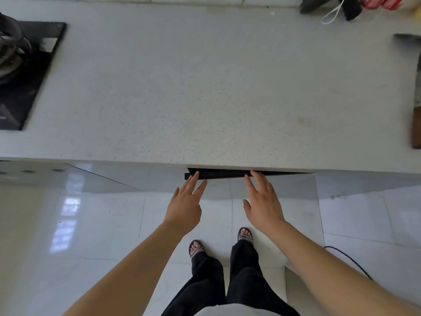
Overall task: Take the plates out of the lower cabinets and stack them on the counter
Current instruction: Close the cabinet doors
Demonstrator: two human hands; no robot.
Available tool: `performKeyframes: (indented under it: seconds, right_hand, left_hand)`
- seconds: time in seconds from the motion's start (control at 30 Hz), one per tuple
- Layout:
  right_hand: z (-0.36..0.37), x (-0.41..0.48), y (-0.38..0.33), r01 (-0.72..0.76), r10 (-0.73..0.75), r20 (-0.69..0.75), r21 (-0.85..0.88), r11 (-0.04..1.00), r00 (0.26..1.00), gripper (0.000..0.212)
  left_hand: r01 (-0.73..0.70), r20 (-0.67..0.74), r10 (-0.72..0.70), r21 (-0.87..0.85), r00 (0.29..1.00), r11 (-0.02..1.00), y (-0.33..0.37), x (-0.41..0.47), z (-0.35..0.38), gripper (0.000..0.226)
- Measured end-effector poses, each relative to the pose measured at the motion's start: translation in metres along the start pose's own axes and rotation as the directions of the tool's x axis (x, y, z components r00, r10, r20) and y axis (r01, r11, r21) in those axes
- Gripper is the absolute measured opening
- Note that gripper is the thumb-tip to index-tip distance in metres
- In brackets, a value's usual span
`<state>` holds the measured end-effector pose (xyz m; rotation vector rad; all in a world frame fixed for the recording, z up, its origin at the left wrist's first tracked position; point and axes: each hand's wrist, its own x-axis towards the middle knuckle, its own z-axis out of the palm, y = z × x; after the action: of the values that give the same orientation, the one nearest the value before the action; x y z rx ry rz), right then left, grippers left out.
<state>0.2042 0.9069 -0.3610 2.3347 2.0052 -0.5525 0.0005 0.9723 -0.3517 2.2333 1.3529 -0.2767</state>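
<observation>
Head view: held both arms out toward the cabinets. Left grip [184, 206] apart, fingers straight and spread, fingertips on a long, narrow black strip [223, 174] just under the front edge of the pale, speckled matte stone worktop [182, 87]. Right grip [264, 206] likewise apart, clasped nothing, fingertips on the same strip. Glossy grey lower cabinet front [291, 185] below it. Black glass hob [22, 87] sunk into the worktop at left. Shiny white-tiled floor [114, 224] underfoot. Plates hidden; could not tell where.
</observation>
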Motion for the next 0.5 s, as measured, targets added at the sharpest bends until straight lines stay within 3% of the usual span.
performKeyframes:
  seconds: [0.3,0.5]
  right_hand:
    - [-0.036,-0.031,-0.026,-0.073,0.074,-0.007,0.067,0.995,0.997,0.063]
    - [-0.078,-0.06,-0.035,-0.051,0.069,-0.105,0.164,0.985,0.992,0.058]
  left_hand:
    - [-0.072,-0.037,0.072,0.02,0.997,0.997,-0.015,-0.026,-0.028,0.063]
    - [-0.14,-0.166,0.143,0.029,0.976,0.99,0.005,-0.045,-0.062,0.059]
